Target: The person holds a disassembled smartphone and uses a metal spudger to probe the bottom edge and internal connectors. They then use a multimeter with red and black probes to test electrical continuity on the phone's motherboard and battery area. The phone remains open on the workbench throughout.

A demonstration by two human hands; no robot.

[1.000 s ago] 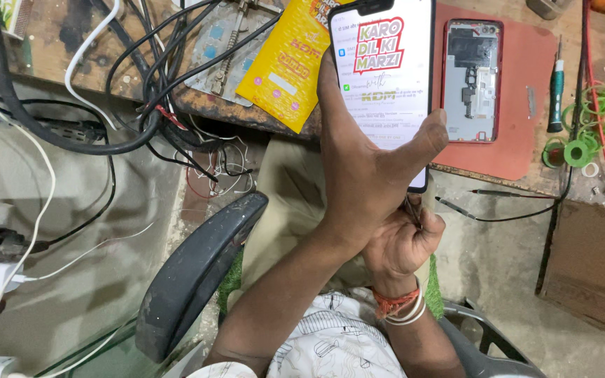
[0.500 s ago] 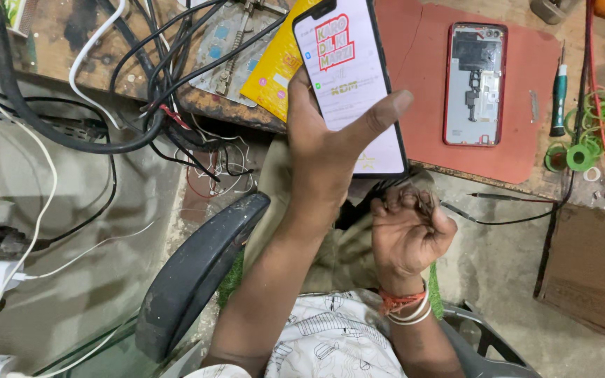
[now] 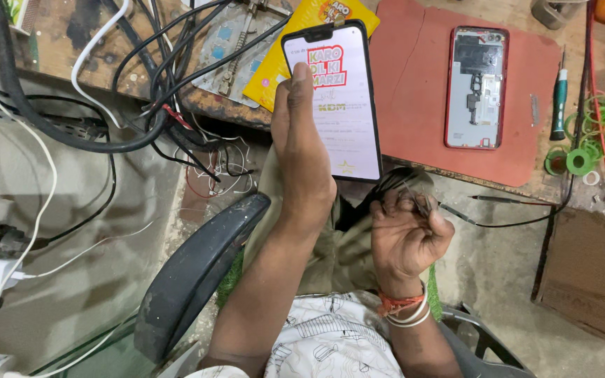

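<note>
My left hand (image 3: 302, 161) is raised over my lap and grips a black phone-sized display (image 3: 344, 105) whose face carries a white printed film. The thumb lies up the display's left edge. My right hand (image 3: 407, 241), with bands on the wrist, sits lower right of it, curled shut around a thin metal tool like tweezers (image 3: 416, 199). On the bench beyond lies a red mat (image 3: 414, 105) with an opened red phone (image 3: 476, 87), its insides showing.
A yellow packet (image 3: 281, 63) lies under the display's top end. Thick black and white cables (image 3: 106, 105) tangle at the left. A green-handled screwdriver (image 3: 559, 94) and green rings (image 3: 575, 161) lie right of the mat. A dark chair armrest (image 3: 197, 273) curves by my left arm.
My left hand has carried the display leftward and turned, so the back of the hand now faces me. My right hand has come out from under it and curled tighter on the tool.
</note>
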